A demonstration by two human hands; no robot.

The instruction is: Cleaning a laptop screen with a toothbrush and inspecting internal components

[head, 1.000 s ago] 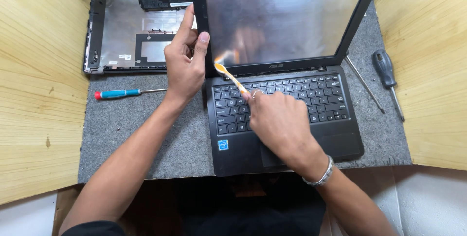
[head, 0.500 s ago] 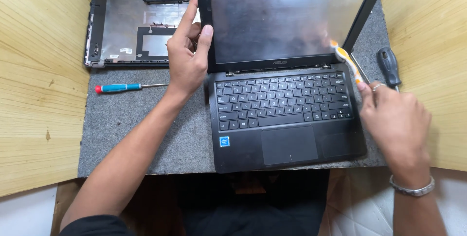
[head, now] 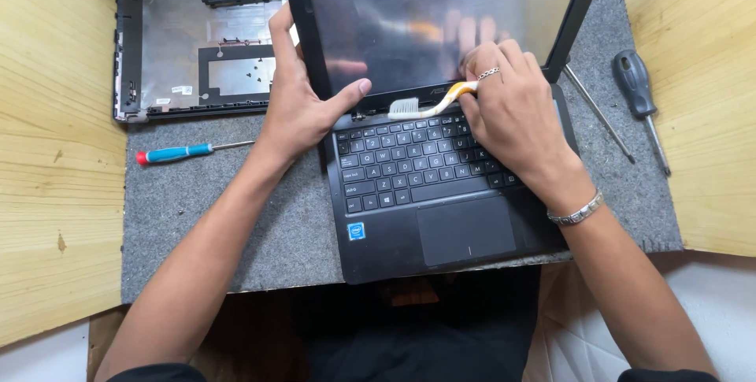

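Head camera, looking down: a person cleans an open black laptop with a dark glossy screen (head: 425,161) on a grey felt work mat (head: 213,224). The right hand (head: 516,118), out at the laptop's right edge half a second ago, has come back across and now sits over the upper right of the keyboard, fingers curled and pinched round the handle of a white-bristled toothbrush with a yellow-and-white handle (head: 425,105). Its bristles rest along the hinge strip between screen and top key row, so the brushing appears to have returned to that seam. The left hand (head: 303,98) has stayed put, spread against the screen's left edge, thumb on the lower bezel, steadying the lid.

A small blue square sticker (head: 356,231) sits on the palm rest, left of the touchpad. On the removed grey laptop base cover (head: 181,55) at upper left, small pale labels show near its lower edge, too small to make out. A blue-handled screwdriver with a red tip (head: 177,153) lies left; a dark grey-handled screwdriver (head: 639,98) lies right.
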